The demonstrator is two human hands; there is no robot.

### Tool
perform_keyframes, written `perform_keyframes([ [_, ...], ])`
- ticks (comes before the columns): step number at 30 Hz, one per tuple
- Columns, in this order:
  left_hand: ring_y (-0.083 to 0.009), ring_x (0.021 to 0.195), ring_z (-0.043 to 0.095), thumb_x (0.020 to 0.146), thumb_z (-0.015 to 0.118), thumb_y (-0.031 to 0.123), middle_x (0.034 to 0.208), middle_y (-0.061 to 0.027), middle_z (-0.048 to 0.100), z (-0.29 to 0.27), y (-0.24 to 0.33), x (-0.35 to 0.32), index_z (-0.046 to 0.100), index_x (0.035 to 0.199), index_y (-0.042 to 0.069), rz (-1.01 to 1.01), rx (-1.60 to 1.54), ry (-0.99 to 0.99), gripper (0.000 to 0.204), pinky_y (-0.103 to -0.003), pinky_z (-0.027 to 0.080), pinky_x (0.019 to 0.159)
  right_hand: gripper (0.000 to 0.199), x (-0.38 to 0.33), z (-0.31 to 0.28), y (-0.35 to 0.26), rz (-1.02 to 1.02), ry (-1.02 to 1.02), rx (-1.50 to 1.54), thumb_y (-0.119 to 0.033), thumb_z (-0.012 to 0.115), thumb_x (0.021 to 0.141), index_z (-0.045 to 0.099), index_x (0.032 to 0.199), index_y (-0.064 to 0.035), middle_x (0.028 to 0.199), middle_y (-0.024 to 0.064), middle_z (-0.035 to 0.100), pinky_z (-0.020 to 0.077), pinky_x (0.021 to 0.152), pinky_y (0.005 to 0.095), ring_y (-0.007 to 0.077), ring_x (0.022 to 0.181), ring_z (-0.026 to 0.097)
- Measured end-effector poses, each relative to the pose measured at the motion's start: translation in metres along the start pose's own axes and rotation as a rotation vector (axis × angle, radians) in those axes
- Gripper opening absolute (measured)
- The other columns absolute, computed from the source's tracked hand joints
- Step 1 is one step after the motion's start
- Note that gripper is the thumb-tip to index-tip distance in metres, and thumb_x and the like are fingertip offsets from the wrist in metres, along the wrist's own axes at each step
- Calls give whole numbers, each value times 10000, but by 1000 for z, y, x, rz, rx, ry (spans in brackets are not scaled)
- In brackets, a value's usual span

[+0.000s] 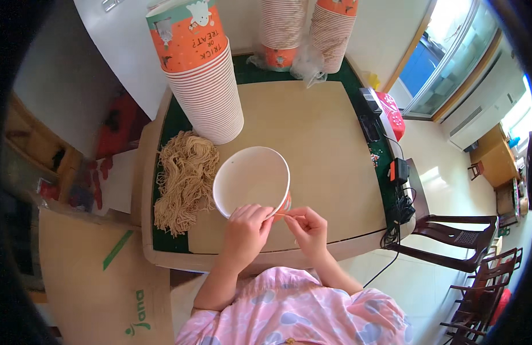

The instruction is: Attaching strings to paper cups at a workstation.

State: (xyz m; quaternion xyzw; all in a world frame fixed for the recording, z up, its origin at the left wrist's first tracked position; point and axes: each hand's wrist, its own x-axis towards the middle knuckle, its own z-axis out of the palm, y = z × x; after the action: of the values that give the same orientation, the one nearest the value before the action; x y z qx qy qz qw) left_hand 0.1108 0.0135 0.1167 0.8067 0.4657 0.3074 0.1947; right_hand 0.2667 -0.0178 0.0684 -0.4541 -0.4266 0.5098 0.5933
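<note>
A large white-lined paper cup (251, 177) with an orange outside stands tilted on the table in front of me, its mouth facing up. My left hand (249, 228) grips the near rim, fingers bent over the edge. Just right of it, my right hand (308, 227) pinches a thin light string (281, 215) that runs to the cup's side by the left fingers. Where the string meets the cup is partly hidden by my fingers. Left of the cup lies a loose heap of beige strings (185, 181). Behind it leans a tall stack of nested orange paper cups (205, 95).
A brown board (329, 172) covers most of the green-topped table. At the back stand more cup stacks (334, 34), with clear plastic wrap around them. Black cables (399, 213) and an adapter (399, 171) lie along the right edge. A cardboard box (93, 276) is at lower left, a dark chair (456, 236) at right.
</note>
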Motion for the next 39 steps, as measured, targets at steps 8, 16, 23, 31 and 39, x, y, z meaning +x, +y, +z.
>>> perform_keyframes([
  [8, -316, 768, 592, 774, 643, 10, 802, -117, 597, 8, -1, -2, 620, 957, 35, -64, -11, 76, 186, -418, 477, 669, 64, 0, 3, 19, -231, 103, -111, 47, 640, 856, 623, 905, 9, 638, -65, 514, 258, 465, 164, -24, 553, 384],
  [16, -322, 762, 592, 779, 634, 7, 812, -123, 600, 10, 5, 2, 615, 978, 35, -87, -15, 28, 202, -423, 475, 670, 82, -2, 1, 14, -217, 82, -219, 51, 659, 830, 636, 881, -9, 550, -114, 380, 198, 436, 184, -30, 488, 292],
  [23, -323, 765, 594, 783, 630, 7, 821, -125, 605, 10, 8, 3, 616, 998, 33, -113, -35, 3, 217, -423, 474, 675, 68, 0, 1, 15, -209, 118, -239, 37, 661, 838, 636, 878, -11, 531, -114, 339, 195, 444, 188, -22, 491, 280],
  [31, -315, 786, 606, 792, 639, 21, 857, -123, 624, 12, 14, 6, 623, 1037, 39, -129, -85, -34, 247, -410, 487, 687, 47, 4, 0, 12, -170, 102, -228, 22, 657, 851, 627, 874, -7, 544, -111, 335, 198, 457, 193, -19, 514, 278],
  [39, -335, 780, 652, 837, 623, 59, 893, -167, 667, 22, 3, 9, 609, 1107, -4, -224, -348, -84, 277, -411, 511, 683, 43, 13, -9, 17, -125, 126, -320, -23, 663, 862, 624, 878, -20, 550, -100, 379, 218, 463, 193, -12, 521, 296],
])
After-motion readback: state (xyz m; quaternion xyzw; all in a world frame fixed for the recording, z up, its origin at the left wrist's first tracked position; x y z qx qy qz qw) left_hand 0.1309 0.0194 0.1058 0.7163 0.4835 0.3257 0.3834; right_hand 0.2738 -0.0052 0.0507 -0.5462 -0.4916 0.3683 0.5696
